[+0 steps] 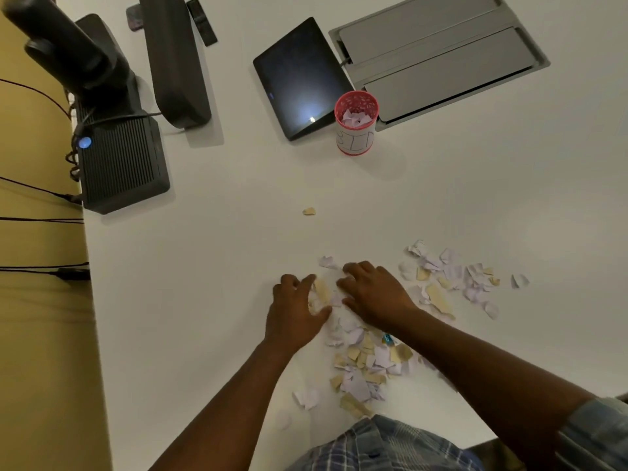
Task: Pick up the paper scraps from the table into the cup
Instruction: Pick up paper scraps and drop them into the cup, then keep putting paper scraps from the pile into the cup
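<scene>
Your left hand (295, 312) and right hand (372, 295) curl around paper scraps (360, 362) on the white table (204, 300), fingers bent, scooping a small bunch between them. The cup (355, 122) stands well apart, farther back, with some scraps inside.

Bare white desk (238, 266) lies open up to the red-rimmed paper cup (356, 122); a dark flat tablet (299, 79) crowds its left side.

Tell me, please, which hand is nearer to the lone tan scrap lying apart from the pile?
Left. The left hand lies just below the lone tan scrap; the right hand sits farther right.
</scene>
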Action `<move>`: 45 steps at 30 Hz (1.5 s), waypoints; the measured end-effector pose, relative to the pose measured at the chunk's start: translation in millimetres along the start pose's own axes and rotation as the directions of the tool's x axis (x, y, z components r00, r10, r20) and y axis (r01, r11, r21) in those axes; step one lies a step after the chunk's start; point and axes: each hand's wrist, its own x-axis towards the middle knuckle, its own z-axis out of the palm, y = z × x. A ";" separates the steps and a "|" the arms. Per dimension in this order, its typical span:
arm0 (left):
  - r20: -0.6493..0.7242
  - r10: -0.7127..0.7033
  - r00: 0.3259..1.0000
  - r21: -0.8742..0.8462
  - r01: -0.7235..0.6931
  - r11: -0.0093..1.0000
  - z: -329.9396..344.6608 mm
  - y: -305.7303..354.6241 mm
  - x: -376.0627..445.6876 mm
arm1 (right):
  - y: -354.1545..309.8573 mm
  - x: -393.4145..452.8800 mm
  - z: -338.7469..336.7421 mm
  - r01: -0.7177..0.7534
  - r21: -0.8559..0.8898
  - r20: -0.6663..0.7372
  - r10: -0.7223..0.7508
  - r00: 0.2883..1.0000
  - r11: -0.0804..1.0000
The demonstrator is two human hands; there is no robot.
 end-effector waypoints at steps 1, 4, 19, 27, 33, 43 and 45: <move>0.036 0.047 0.998 0.018 -0.047 0.999 2.9 -0.5 -3.4 | 2.3 -8.6 -0.4 -0.018 0.012 -0.015 0.018 1.000 1.000; 0.107 0.145 0.984 0.053 -0.152 0.987 9.4 -4.0 -12.5 | 18.4 -34.6 -7.5 -0.202 0.044 -0.089 0.205 0.975 0.978; 0.065 0.203 0.977 0.079 -0.207 0.975 25.6 41.4 -27.9 | -14.7 -55.9 4.4 -0.137 -0.028 0.090 0.139 0.986 0.990; -0.055 0.110 0.992 -0.207 -0.119 0.971 -9.4 27.7 0.5 | 8.0 -41.3 -33.6 -0.210 0.257 -0.014 0.221 0.975 0.943; -0.142 0.009 0.990 -0.357 -0.060 0.932 -36.5 35.5 36.9 | 33.8 -17.5 -89.6 -0.204 0.466 -0.159 0.308 0.938 0.861; -0.161 -0.035 0.986 -0.418 -0.037 0.908 -52.8 37.4 73.7 | 75.3 76.3 -190.8 -0.163 0.507 -0.359 0.379 0.853 0.846; -0.157 -0.047 0.987 -0.418 -0.023 0.908 -52.7 34.4 75.6 | 87.9 102.1 -201.1 -0.169 0.498 -0.396 0.396 0.828 0.850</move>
